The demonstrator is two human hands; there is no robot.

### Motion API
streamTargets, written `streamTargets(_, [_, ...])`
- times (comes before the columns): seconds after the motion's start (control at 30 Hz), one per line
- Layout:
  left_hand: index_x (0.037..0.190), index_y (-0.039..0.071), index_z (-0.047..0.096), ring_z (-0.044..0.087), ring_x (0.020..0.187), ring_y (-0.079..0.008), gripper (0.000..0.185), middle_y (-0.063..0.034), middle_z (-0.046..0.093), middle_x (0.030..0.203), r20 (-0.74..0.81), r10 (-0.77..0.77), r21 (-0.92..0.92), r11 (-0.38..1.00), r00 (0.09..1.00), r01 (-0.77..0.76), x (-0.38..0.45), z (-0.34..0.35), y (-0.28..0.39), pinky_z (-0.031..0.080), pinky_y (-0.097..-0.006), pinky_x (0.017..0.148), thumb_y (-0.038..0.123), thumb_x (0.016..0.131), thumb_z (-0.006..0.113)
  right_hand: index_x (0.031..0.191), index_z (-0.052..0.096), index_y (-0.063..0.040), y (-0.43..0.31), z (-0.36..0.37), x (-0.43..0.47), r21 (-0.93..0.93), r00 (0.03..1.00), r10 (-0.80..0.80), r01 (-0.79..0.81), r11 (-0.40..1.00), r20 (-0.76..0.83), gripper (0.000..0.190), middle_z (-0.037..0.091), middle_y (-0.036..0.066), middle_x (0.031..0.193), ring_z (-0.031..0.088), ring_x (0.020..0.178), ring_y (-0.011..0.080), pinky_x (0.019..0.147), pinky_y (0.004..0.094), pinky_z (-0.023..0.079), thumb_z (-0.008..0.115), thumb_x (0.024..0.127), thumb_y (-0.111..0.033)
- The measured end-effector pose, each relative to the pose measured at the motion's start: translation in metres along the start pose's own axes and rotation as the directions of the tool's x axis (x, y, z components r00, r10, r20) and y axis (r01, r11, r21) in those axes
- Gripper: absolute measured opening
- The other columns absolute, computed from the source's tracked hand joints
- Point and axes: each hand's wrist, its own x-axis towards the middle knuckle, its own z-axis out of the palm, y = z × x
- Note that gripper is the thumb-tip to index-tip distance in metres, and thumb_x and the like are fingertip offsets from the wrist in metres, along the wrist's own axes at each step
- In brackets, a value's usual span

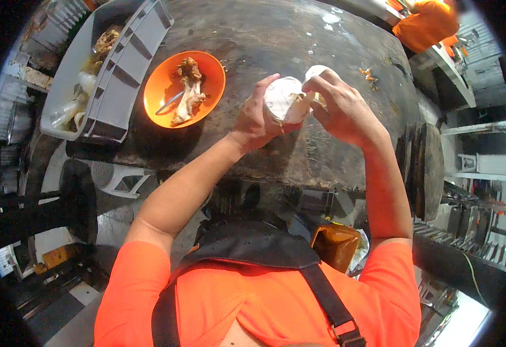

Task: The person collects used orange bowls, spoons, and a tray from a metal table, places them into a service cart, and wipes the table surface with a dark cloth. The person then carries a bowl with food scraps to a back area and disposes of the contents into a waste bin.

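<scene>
Over the dark table my left hand [255,117] is closed around a round white container [282,97], whose pale top faces up. At its right side, the fingers of my right hand [344,104] pinch something pale and thin at the rim; what it is cannot be made out. A second white round piece [315,73], perhaps a lid, shows just behind the right fingers. To the left of my hands stands an orange bowl [151,99] with a large bone [189,97] bearing scraps of meat and a grey metal utensil handle [169,103] in it.
A grey plastic crate [120,86] with plastic bags and a brown lump stands at the table's left. Orange scraps [368,76] lie on the tabletop [253,30] at right. Round dark boards [430,171] stand upright beyond the right edge. A person in orange [426,26] is at upper right.
</scene>
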Motion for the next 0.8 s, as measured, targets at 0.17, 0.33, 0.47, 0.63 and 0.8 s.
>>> streamTargets(0.17, [0.151,0.006,0.031,0.057,0.128,-0.0317,0.111,-0.0168,0.054,0.135,-0.179,0.150,0.298,0.950,0.972,-0.092,-0.010,-0.014,0.015,0.048,-0.0419,0.112,0.031,0.067,0.099,0.111,0.069,-0.012,0.003,0.002,-0.001,-0.268,0.993,-0.073,0.044,0.963,-0.098,0.021,0.066,0.013,0.113,0.061,0.116,0.0356,0.096,0.0465,0.051,0.072,0.090,-0.016])
streamTargets(0.33, [0.148,0.001,0.029,0.057,0.126,-0.0330,0.107,-0.0211,0.050,0.135,-0.254,0.178,0.313,0.945,0.951,-0.093,-0.024,-0.029,0.007,0.050,-0.0441,0.108,0.033,0.071,0.097,0.107,0.071,-0.012,-0.032,0.025,0.011,-0.193,0.956,-0.174,0.130,0.973,-0.235,0.027,0.065,0.013,0.108,0.063,0.111,0.0341,0.094,0.0470,0.051,0.075,0.091,-0.034])
streamTargets(0.47, [0.147,0.000,0.028,0.058,0.121,-0.0347,0.101,-0.0239,0.049,0.134,-0.332,0.129,0.346,0.938,0.934,-0.007,-0.031,-0.026,-0.021,0.050,-0.0449,0.105,0.036,0.077,0.093,0.109,0.073,-0.013,-0.087,0.054,0.022,-0.023,0.987,0.163,-0.163,0.986,-0.002,0.040,0.064,0.017,0.108,0.066,0.108,0.0397,0.092,0.0479,0.054,0.072,0.092,-0.049])
streamTargets(0.63, [0.144,-0.001,0.032,0.061,0.114,-0.0371,0.087,-0.0212,0.056,0.125,-0.417,0.375,0.513,0.849,0.828,-0.126,-0.036,-0.009,-0.011,0.048,-0.0470,0.105,0.029,0.084,0.086,0.099,0.074,-0.008,-0.071,0.091,0.045,-0.036,0.991,0.081,-0.085,0.996,-0.106,0.041,0.065,0.020,0.102,0.065,0.104,0.0407,0.092,0.0479,0.053,0.072,0.089,-0.048])
streamTargets(0.8, [0.124,0.006,0.054,0.062,0.112,-0.0315,0.049,-0.0121,0.063,0.118,-0.350,0.187,0.328,0.942,0.918,-0.066,-0.026,-0.010,-0.032,0.048,-0.0468,0.099,0.034,0.089,0.075,0.088,0.072,-0.009,-0.079,0.087,0.053,0.101,0.994,0.074,-0.065,0.993,-0.085,0.034,0.061,0.018,0.099,0.059,0.102,0.0410,0.088,0.0497,0.051,0.076,0.085,-0.043])
